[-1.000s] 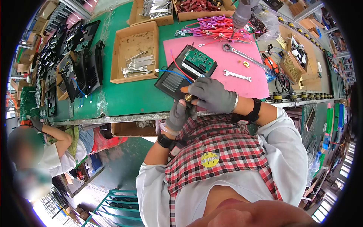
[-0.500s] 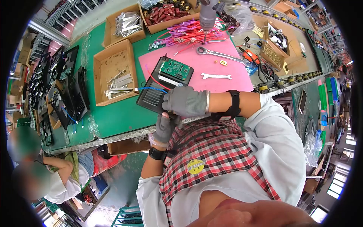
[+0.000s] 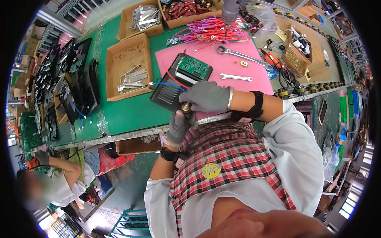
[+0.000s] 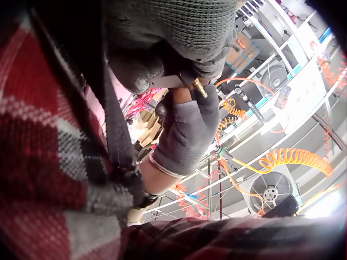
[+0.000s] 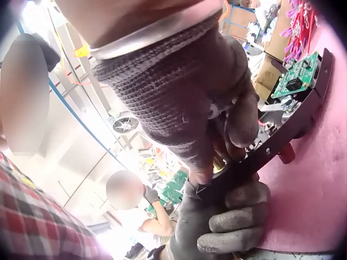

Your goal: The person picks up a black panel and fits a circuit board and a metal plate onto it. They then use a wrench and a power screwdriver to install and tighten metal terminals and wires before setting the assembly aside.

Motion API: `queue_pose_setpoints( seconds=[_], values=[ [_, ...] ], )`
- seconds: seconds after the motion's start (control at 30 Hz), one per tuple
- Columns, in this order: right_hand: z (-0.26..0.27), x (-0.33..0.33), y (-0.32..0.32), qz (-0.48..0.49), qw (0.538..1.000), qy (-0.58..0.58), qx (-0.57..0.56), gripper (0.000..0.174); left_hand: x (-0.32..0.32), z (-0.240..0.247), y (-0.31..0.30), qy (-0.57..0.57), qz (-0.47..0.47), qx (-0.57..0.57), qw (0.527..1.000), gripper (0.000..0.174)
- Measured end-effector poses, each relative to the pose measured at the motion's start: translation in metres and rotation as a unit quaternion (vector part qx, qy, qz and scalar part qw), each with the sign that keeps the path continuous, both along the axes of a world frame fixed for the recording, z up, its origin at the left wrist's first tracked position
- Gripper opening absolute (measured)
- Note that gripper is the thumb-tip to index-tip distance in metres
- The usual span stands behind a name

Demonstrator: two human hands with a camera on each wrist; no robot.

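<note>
Lying on a flat pink sheet [image 3: 260, 80] over the green worktop [image 3: 131, 111]: a long silver ring-ended wrench [image 3: 244, 57] and, nearer the front, a shorter open-ended steel wrench [image 3: 235, 77]. At the sheet's far end, a tangled heap of red and purple wires [image 3: 214, 31]. Left of the sheet, a shallow brown cardboard tray [image 3: 123, 59] holding flat silver metal strips [image 3: 135, 77]; behind it, a second cardboard box [image 3: 125, 27] of silver metal pieces [image 3: 146, 18]. In the left wrist view, a coiled orange hose [image 4: 295, 161] near a round grey fan [image 4: 270, 190].
</note>
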State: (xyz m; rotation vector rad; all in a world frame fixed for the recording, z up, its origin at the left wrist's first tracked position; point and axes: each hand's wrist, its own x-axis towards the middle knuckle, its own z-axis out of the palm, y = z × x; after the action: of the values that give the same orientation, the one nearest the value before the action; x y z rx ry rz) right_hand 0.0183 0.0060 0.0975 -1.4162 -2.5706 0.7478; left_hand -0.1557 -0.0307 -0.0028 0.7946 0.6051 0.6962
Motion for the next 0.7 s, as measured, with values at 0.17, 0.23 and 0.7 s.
queue_pose_setpoints(
  seconds=[0.17,0.23,0.7],
  values=[
    [0.002,-0.005,0.002,0.029,0.999,-0.042,-0.009,0.023,0.002,-0.001,-0.001,0.009,0.007,0.009,1.0,0.065],
    [0.0,-0.008,0.003,0.023,0.997,-0.075,0.0,0.023,0.001,-0.002,-0.001,0.019,0.009,0.005,1.0,0.065],
    [-0.028,0.121,0.008,-0.152,0.967,-0.025,0.205,0.022,0.002,-0.012,0.003,-0.034,-0.005,-0.002,0.999,0.062]
  ],
)
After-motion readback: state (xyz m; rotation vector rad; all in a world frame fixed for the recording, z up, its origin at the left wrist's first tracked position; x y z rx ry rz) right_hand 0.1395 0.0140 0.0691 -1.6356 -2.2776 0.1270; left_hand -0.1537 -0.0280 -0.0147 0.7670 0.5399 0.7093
